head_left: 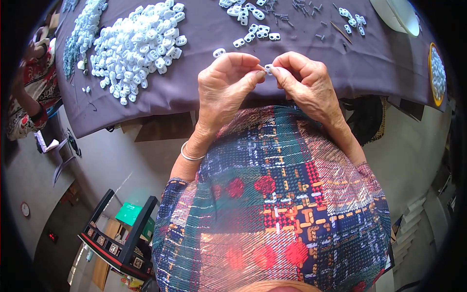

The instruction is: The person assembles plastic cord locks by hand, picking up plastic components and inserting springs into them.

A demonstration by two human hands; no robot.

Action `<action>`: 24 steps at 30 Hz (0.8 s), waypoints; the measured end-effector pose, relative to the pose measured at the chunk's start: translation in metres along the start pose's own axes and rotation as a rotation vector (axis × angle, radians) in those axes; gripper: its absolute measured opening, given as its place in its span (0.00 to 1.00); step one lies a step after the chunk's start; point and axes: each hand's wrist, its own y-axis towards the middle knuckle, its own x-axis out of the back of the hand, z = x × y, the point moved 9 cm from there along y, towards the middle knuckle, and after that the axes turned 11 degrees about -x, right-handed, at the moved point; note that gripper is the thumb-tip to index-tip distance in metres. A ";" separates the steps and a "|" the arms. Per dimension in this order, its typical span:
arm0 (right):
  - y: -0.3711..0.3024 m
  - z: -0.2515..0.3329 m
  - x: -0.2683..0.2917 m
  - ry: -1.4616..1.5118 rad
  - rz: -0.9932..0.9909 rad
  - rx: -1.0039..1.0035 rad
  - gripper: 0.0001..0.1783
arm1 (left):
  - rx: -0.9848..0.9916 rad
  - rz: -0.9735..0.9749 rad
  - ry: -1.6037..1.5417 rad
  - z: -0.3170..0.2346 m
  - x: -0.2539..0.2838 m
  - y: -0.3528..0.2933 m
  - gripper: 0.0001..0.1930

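Just over the table's near edge my two hands meet, fingertips almost touching. My right hand (310, 82) pinches a small white plastic cord lock (268, 68) with dark holes between thumb and forefinger. Beside it, my left hand (224, 80) has thumb and forefinger pressed together; whatever is in that pinch is too small to make out. A single white cord lock (219, 52) lies just beyond my left knuckles. Farther off are several loose cord locks (262, 31) and a scatter of small dark metal springs (282, 18).
A large heap of white pieces (138, 46) covers the left of the dark tablecloth (204, 24), with blue-grey pieces (82, 39) beyond. On the right are a thin pointed stick (341, 33), a white bowl (396, 14) and a yellow-rimmed tray (431, 73). Another person's arm (24, 100) shows far left.
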 end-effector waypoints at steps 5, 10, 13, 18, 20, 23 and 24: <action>0.000 0.001 -0.002 -0.056 0.021 -0.004 0.06 | -0.043 0.005 0.069 0.000 0.000 0.000 0.10; 0.002 -0.002 -0.005 -0.034 0.063 -0.045 0.07 | -0.037 0.019 0.097 0.001 0.001 -0.001 0.09; 0.005 -0.005 -0.010 -0.028 0.101 -0.066 0.07 | -0.043 0.046 0.130 0.000 0.001 -0.001 0.10; 0.008 -0.012 -0.017 0.047 0.156 -0.123 0.08 | -0.003 0.037 0.053 0.009 0.007 0.001 0.10; 0.008 -0.024 -0.019 0.227 0.201 -0.280 0.09 | 0.010 0.028 0.017 0.011 0.008 0.001 0.09; 0.011 -0.025 -0.016 0.217 0.173 -0.287 0.09 | 0.103 -0.027 -0.052 0.020 0.012 0.000 0.10; 0.012 -0.026 -0.015 0.217 0.171 -0.287 0.09 | 0.110 -0.017 -0.042 0.021 0.013 0.000 0.11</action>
